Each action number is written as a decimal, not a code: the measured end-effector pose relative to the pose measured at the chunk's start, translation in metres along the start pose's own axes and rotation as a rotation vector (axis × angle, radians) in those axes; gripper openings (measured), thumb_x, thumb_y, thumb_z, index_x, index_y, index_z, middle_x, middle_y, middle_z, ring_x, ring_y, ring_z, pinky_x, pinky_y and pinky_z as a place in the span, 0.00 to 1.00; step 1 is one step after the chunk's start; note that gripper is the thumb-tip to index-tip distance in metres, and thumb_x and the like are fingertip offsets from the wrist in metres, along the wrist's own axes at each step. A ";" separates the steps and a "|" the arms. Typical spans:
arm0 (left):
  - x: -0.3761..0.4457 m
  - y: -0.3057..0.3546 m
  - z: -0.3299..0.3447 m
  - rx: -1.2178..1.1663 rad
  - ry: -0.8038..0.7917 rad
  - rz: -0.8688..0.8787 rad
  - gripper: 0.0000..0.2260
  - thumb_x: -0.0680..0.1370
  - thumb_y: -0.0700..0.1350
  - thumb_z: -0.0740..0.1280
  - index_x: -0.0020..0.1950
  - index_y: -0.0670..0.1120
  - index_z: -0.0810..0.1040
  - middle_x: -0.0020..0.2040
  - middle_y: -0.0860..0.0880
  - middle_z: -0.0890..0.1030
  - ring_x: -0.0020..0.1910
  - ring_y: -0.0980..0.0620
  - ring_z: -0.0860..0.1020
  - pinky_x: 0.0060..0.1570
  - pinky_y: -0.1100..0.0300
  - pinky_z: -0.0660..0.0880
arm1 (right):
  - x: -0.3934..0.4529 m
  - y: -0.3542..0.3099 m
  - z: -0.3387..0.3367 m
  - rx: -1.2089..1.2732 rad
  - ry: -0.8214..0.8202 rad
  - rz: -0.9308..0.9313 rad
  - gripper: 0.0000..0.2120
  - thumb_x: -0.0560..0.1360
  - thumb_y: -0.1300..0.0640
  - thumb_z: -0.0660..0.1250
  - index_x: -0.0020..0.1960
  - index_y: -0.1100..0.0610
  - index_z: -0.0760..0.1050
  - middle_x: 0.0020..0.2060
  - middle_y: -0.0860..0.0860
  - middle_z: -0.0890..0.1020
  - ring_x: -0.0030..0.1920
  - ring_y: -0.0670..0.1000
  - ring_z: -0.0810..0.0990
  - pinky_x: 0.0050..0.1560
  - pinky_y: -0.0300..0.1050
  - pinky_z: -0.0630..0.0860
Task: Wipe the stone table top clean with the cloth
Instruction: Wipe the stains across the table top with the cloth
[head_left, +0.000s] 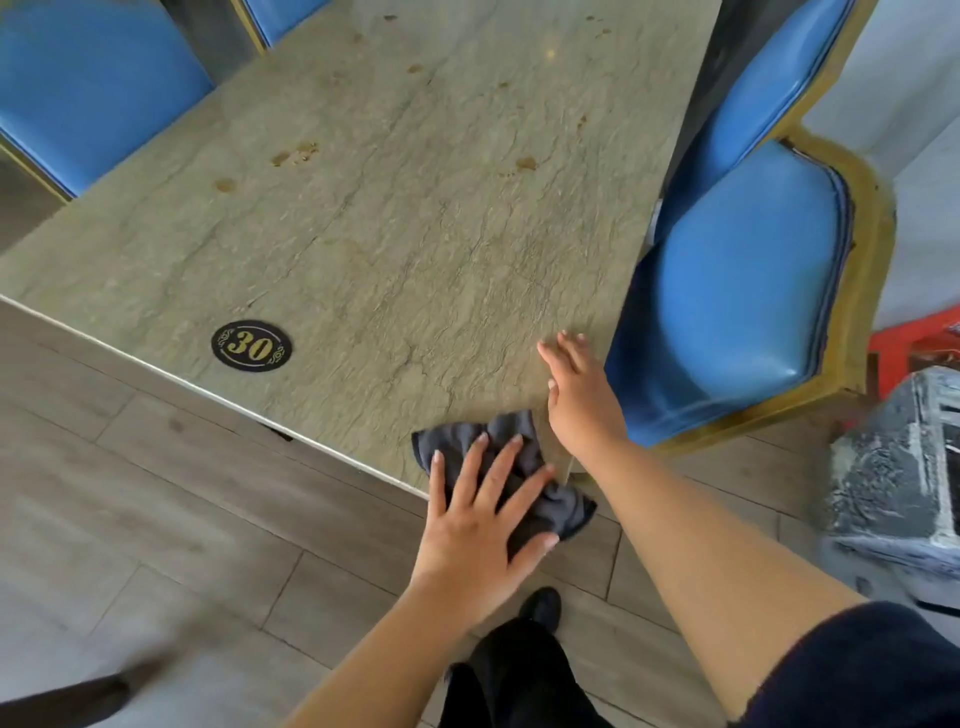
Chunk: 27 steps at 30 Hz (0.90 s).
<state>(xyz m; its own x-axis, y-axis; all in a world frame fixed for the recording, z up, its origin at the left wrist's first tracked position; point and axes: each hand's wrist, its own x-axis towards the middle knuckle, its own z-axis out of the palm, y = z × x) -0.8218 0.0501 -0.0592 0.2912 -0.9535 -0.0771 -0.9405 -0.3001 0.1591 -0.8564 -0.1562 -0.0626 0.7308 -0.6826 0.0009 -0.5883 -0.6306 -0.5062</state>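
The greenish stone table top (395, 249) fills the upper middle of the head view, with brown stains scattered over its far half. A crumpled dark grey cloth (524, 457) lies on the table's near corner and partly hangs over the edge. My left hand (483, 519) presses flat on the cloth with fingers spread. My right hand (576, 395) rests flat on the stone just right of the cloth, near the table's right edge, holding nothing.
A black round "30" marker (251, 345) is stuck near the front edge. Blue padded chairs stand at the right (743, 291) and far left (88, 88). A marbled grey box (898, 467) sits on the floor at right. My dark trousers and shoe (540, 608) are below.
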 end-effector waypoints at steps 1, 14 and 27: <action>-0.005 -0.008 0.004 0.010 0.015 0.041 0.28 0.78 0.68 0.51 0.77 0.62 0.57 0.79 0.52 0.57 0.78 0.44 0.52 0.71 0.33 0.52 | -0.003 -0.001 0.001 -0.007 -0.006 0.010 0.25 0.80 0.65 0.54 0.76 0.53 0.59 0.77 0.52 0.55 0.77 0.53 0.47 0.74 0.50 0.57; 0.083 0.027 -0.008 -0.055 -0.085 -0.540 0.29 0.78 0.67 0.40 0.76 0.62 0.34 0.78 0.49 0.33 0.75 0.39 0.31 0.67 0.28 0.35 | 0.019 0.017 -0.037 -0.227 -0.177 -0.150 0.23 0.79 0.58 0.57 0.73 0.49 0.63 0.75 0.52 0.59 0.73 0.56 0.59 0.69 0.55 0.61; 0.180 -0.010 -0.025 -0.142 -0.039 -0.817 0.28 0.77 0.69 0.43 0.76 0.67 0.42 0.79 0.55 0.40 0.77 0.46 0.35 0.69 0.31 0.35 | 0.159 0.045 -0.069 -0.372 -0.396 -0.255 0.27 0.82 0.49 0.53 0.78 0.47 0.47 0.78 0.53 0.43 0.77 0.60 0.42 0.75 0.55 0.48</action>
<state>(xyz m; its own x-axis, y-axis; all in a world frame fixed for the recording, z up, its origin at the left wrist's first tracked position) -0.7556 -0.1187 -0.0496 0.8643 -0.4327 -0.2564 -0.4034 -0.9008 0.1607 -0.7908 -0.3182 -0.0253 0.8963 -0.3480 -0.2747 -0.4066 -0.8922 -0.1964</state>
